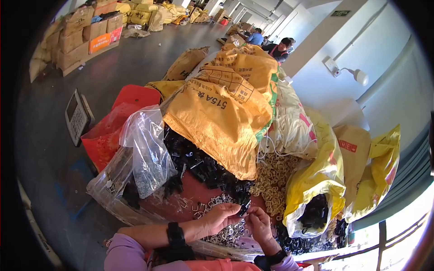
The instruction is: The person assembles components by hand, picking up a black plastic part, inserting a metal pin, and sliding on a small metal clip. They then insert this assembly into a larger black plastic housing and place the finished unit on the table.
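My left hand [220,220] pinches a small black part [244,208], perhaps a plastic buckle, between thumb and fingers. Close beside it, my right hand [259,224] has its fingertips pressed together near the part's lower end; what they hold is too small to make out. Under and around both hands lie loose silvery U-shaped metal pieces [228,235] on a reddish surface [194,186]. Beyond the hands spreads a heap of black plastic parts [203,169]. A pile of tan, ring-like pieces [272,183] sits to the right of it.
An orange woven sack [217,122] rises behind the heap. At left are a clear plastic bag [145,153], a red sack [105,131] and a scale-like device with keys [77,116]. A yellow sack [323,174] holding black parts stands right. Farther off are stacked cartons [74,40] and people.
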`<state>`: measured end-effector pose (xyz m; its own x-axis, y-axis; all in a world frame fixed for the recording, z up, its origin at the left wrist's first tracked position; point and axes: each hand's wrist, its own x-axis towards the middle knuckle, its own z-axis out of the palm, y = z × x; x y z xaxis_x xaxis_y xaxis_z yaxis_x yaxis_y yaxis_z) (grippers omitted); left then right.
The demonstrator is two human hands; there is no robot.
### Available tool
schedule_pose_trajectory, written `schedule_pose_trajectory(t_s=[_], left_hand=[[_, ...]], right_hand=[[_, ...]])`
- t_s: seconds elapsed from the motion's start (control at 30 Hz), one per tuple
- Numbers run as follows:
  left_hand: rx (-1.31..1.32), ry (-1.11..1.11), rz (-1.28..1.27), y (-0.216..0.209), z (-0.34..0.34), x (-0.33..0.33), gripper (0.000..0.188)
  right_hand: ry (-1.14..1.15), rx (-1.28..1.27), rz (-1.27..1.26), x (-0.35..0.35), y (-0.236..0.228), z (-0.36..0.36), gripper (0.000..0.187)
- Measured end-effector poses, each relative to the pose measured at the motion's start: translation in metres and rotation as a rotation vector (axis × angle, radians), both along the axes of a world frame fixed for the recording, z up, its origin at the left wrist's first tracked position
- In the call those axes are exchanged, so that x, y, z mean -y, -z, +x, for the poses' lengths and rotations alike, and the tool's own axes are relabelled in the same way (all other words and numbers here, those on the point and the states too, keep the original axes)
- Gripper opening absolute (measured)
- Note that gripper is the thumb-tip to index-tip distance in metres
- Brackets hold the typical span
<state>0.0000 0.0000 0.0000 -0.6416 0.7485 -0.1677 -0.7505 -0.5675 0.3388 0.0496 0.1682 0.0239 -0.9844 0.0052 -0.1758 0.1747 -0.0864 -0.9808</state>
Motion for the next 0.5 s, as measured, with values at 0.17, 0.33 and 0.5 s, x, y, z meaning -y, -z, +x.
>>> schedule_pose_trajectory(t_s=[0.17, 0.33, 0.5], left_hand=[[-0.072, 0.083, 0.018, -0.008, 0.008, -0.005, 0.021], [-0.039, 0.154, -0.016, -0.013, 0.029, -0.022, 0.021], [0.009, 0.221, -0.063, -0.015, 0.044, -0.041, 0.018]], right_hand=[[-0.055, -0.083, 0.127, -0.008, 0.004, 0.012, 0.013], [-0.065, -0.185, 0.124, -0.023, 0.001, 0.045, 0.012], [0.02, -0.228, 0.207, -0.041, 0.005, 0.063, 0.012]])
